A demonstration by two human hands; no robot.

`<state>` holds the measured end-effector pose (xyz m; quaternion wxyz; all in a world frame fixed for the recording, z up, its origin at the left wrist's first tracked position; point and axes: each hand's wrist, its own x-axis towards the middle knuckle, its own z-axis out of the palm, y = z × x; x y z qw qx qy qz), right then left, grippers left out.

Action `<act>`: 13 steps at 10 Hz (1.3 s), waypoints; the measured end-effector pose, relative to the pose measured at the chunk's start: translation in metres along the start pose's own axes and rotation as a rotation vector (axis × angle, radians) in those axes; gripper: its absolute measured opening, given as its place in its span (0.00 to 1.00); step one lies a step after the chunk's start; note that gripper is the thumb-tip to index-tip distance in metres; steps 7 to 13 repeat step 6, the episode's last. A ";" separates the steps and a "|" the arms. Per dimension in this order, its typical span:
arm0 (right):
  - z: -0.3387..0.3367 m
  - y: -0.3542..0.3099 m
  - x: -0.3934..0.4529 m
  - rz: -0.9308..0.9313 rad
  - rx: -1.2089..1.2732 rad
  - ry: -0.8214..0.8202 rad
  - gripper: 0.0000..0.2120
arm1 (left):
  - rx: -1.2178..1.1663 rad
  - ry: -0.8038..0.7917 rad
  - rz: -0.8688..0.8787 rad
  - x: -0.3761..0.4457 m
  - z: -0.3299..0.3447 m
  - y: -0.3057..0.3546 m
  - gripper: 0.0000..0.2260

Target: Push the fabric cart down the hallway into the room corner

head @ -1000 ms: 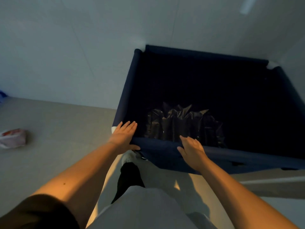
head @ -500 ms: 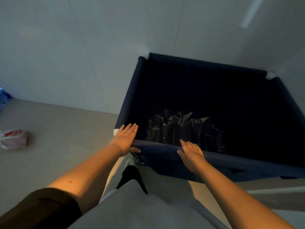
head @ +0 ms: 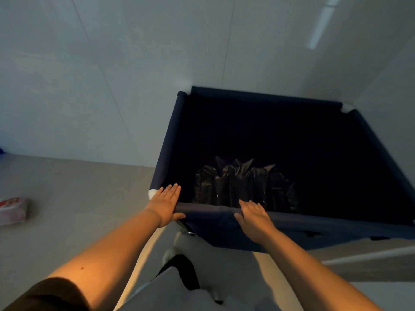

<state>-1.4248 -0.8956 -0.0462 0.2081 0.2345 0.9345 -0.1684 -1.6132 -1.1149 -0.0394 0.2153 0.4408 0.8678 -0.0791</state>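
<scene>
Both your palms lie flat and open, fingers straight, on the near rail of the fabric cart: left hand by its near-left corner, right hand nearer the middle. It stretches toward 12 o'clock, far rail at the wall, corner at 1 o'clock. Push slightly rightward, I judge.

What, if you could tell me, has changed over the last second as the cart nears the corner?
Little. The fabric cart sits slightly lower in view, its far edge still near the wall. The left hand and right hand stay flat on the near rim, fingers extended, nothing grasped or released. The black bag inside has not shifted.
</scene>
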 end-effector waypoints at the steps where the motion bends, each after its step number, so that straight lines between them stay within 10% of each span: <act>1: -0.011 -0.006 -0.005 0.039 -0.011 -0.069 0.28 | -0.011 -0.033 0.016 -0.001 -0.010 -0.001 0.36; 5: -0.104 -0.045 -0.029 0.188 -0.180 -0.389 0.27 | 0.116 -0.261 0.066 -0.013 -0.133 0.011 0.31; 13: -0.139 -0.059 -0.040 0.212 -0.186 -0.300 0.27 | 0.076 -0.107 0.120 -0.027 -0.180 0.020 0.30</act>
